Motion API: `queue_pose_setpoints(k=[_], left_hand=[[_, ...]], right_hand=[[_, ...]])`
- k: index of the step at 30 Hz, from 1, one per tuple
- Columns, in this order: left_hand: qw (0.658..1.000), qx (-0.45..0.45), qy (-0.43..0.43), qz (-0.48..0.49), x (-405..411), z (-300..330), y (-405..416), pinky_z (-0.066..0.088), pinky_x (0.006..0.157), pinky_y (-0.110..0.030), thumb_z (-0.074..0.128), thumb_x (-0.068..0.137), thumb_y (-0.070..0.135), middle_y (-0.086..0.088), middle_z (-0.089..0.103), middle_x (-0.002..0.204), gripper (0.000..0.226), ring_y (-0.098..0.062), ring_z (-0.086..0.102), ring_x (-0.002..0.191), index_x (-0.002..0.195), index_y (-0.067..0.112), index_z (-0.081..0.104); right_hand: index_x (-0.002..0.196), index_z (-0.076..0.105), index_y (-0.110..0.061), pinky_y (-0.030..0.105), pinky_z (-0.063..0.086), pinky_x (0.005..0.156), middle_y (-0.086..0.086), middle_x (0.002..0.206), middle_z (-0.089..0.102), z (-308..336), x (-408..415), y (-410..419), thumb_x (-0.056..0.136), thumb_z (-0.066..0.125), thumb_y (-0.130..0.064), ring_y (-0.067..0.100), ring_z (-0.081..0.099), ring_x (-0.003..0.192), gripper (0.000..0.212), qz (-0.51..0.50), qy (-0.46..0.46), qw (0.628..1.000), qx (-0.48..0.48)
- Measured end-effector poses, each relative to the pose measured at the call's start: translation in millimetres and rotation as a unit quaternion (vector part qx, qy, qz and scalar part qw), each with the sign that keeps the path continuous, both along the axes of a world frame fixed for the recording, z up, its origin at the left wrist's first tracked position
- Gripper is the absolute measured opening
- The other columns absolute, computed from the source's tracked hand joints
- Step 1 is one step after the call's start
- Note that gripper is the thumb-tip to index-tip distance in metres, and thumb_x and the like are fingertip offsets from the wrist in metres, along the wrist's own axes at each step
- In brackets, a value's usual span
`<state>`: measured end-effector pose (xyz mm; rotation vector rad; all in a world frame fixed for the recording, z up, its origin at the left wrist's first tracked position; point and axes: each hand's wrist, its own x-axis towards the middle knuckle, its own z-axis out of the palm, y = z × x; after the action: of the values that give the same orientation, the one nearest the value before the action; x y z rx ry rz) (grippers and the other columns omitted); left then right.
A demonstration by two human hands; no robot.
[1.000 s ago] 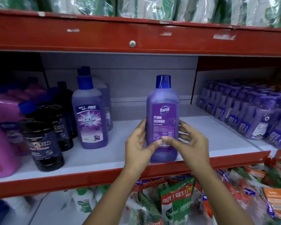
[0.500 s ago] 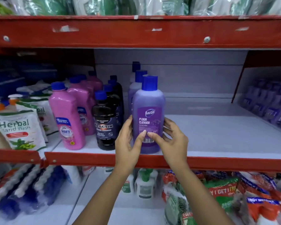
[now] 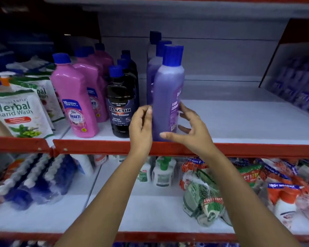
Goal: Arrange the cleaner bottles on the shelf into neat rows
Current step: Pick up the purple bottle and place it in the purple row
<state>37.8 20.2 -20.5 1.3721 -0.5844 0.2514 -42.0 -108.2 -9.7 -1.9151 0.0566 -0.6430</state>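
A purple floor cleaner bottle [image 3: 166, 97] with a blue cap stands at the front edge of the white shelf [image 3: 239, 122], its label turned to the right. My left hand [image 3: 141, 125] touches its left side. My right hand [image 3: 187, 129] wraps around its right side, thumb across the lower front. Two more purple bottles [image 3: 152, 68] stand in a row behind it. To the left are a row of black Bactin bottles [image 3: 120, 107] and a row of pink Shakti bottles [image 3: 75, 97].
Herbal hand wash pouches [image 3: 18, 111] sit on the shelf section at far left. Many small purple bottles [image 3: 296, 81] fill the section at far right. The red shelf lip [image 3: 257, 148] runs along the front. The lower shelf holds netted packs [image 3: 202, 193], pump bottles and blue-and-white packs.
The bottle has been carried left and set in front of the purple row. It has turned so its label faces right. The view has moved closer and lower.
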Motion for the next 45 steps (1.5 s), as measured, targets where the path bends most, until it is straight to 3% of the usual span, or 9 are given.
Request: queue_pose_setpoints(k=[3, 6, 13, 16, 21, 31, 35, 39, 45], left_hand=[[0.999, 0.023, 0.010, -0.033, -2, 5, 2, 0.048, 0.094, -0.024, 0.043, 0.102, 0.025, 0.002, 0.066, 0.116, 0.026, -0.006, 0.061, 0.107, 0.119, 0.015, 0.058], [0.996, 0.051, 0.023, -0.068, 4, 5, 3, 0.044, 0.104, -0.025, 0.044, 0.101, 0.030, 0.000, 0.058, 0.135, 0.039, -0.009, 0.055, 0.125, 0.136, 0.014, 0.047], [0.981, 0.075, 0.068, -0.166, 5, 6, 3, 0.039, 0.107, -0.022, 0.058, 0.087, 0.048, 0.017, 0.048, 0.141, 0.069, 0.006, 0.048, 0.127, 0.146, 0.034, 0.027], [0.986, 0.142, 0.032, -0.082, -3, 4, 1, 0.043, 0.109, -0.035, 0.060, 0.080, 0.059, 0.009, 0.048, 0.146, 0.081, -0.006, 0.049, 0.130, 0.147, 0.032, 0.025], [0.971, 0.198, -0.073, 0.116, -20, 1, -6, 0.046, 0.098, -0.038, 0.064, 0.084, 0.052, -0.001, 0.053, 0.131, 0.067, -0.018, 0.052, 0.121, 0.137, 0.020, 0.040], [0.975, 0.165, -0.078, 0.124, -19, 2, -5, 0.034, 0.093, -0.017, 0.061, 0.091, 0.036, -0.008, 0.046, 0.134, 0.063, -0.019, 0.049, 0.123, 0.143, 0.012, 0.036], [0.984, 0.150, -0.067, 0.073, -25, -1, 8, 0.034, 0.098, -0.016, 0.059, 0.093, 0.032, -0.006, 0.036, 0.145, 0.064, -0.015, 0.043, 0.132, 0.148, 0.016, 0.028], [0.981, 0.107, -0.109, 0.120, -24, -11, 45, 0.051, 0.095, -0.031, 0.059, 0.094, 0.020, -0.004, 0.045, 0.136, 0.048, -0.015, 0.052, 0.120, 0.140, 0.016, 0.042], [0.942, 0.076, -0.138, 0.296, 13, -2, 117, 0.039, 0.100, -0.027, 0.062, 0.092, 0.014, -0.014, 0.055, 0.121, 0.033, -0.021, 0.049, 0.114, 0.123, 0.003, 0.054]], right_hand=[[0.148, 0.028, -0.040, 0.018, 0.052, 0.095, -0.004, 0.132, 0.041, 4, 1, 3, 0.056, 0.090, -0.045, 0.000, 0.046, 0.125, 0.110, -0.002, 0.040, 0.997, -0.073], [0.142, 0.034, -0.042, 0.035, 0.055, 0.094, -0.008, 0.130, 0.053, 4, 4, 6, 0.060, 0.081, -0.057, 0.007, 0.055, 0.119, 0.096, -0.003, 0.056, 0.992, -0.109], [0.127, 0.050, -0.021, 0.032, 0.052, 0.098, 0.000, 0.132, 0.049, 12, 2, -1, 0.077, 0.078, -0.015, 0.009, 0.054, 0.121, 0.057, 0.064, 0.098, 0.993, 0.005], [0.118, 0.057, -0.026, 0.023, 0.053, 0.086, 0.001, 0.128, 0.051, 15, 0, -3, 0.076, 0.074, -0.008, 0.010, 0.054, 0.120, 0.048, 0.063, 0.100, 0.992, 0.047], [0.134, 0.045, -0.019, 0.034, 0.054, 0.094, 0.003, 0.126, 0.063, 8, 3, -6, 0.084, 0.057, 0.008, 0.019, 0.061, 0.117, 0.058, 0.027, 0.025, 0.994, 0.102], [0.150, 0.024, -0.035, 0.023, 0.050, 0.097, -0.009, 0.135, 0.057, 6, 7, -2, 0.091, 0.056, -0.003, -0.001, 0.057, 0.120, 0.074, 0.022, 0.066, 0.997, -0.016], [0.147, 0.031, -0.022, 0.026, 0.047, 0.103, 0.000, 0.140, 0.051, -3, 7, 25, 0.087, 0.066, -0.013, 0.004, 0.053, 0.123, 0.071, -0.133, -0.054, 0.990, -0.010], [0.124, 0.053, -0.006, 0.047, 0.048, 0.091, 0.009, 0.118, 0.058, -19, 10, 68, 0.080, 0.063, -0.005, 0.023, 0.053, 0.110, 0.045, -0.320, -0.226, 0.908, -0.146], [0.114, 0.062, -0.002, 0.040, 0.053, 0.084, 0.007, 0.109, 0.057, -11, 45, 139, 0.086, 0.058, 0.002, 0.019, 0.058, 0.101, 0.029, -0.173, -0.249, 0.940, -0.157]])
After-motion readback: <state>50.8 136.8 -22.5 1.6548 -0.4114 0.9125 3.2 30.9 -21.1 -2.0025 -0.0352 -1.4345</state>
